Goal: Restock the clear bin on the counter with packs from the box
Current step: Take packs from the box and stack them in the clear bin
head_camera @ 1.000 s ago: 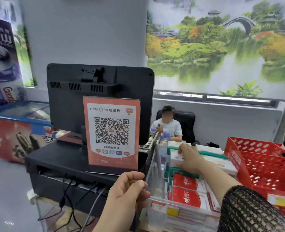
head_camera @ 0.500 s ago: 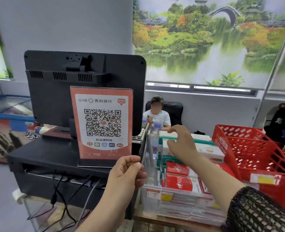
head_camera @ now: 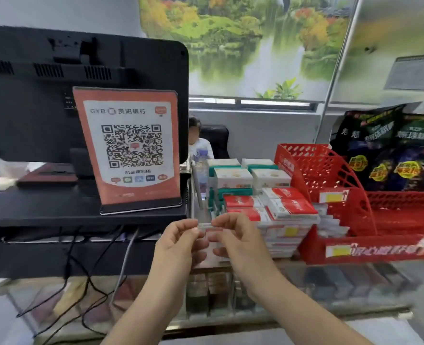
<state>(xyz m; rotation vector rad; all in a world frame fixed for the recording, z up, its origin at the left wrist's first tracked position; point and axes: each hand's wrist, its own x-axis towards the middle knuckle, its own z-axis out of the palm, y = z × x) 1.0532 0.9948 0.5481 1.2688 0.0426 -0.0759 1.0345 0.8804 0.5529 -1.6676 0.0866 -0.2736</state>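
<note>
The clear bin (head_camera: 280, 245) stands on the glass counter, right of the black till stand. It holds rows of red-and-white packs (head_camera: 290, 204) in front and white packs with green sides (head_camera: 233, 178) behind. My left hand (head_camera: 178, 247) and my right hand (head_camera: 238, 242) meet at the bin's front left corner. Their thumbs and forefingers pinch a thin clear strip (head_camera: 209, 226) with a red stripe, one hand at each end. I cannot tell whether the strip is part of the bin's rim. No box is in view.
A black monitor (head_camera: 81, 95) and an orange QR sign (head_camera: 131, 150) sit on the till stand at left. A red plastic basket (head_camera: 330, 175) adjoins the bin on the right, with dark snack bags (head_camera: 392, 150) behind. A person (head_camera: 198, 143) sits beyond the counter. Cables hang below the stand.
My right hand has come back from the white packs at the rear of the bin to its front corner and now meets my left hand on the strip. The view has shifted right and down.
</note>
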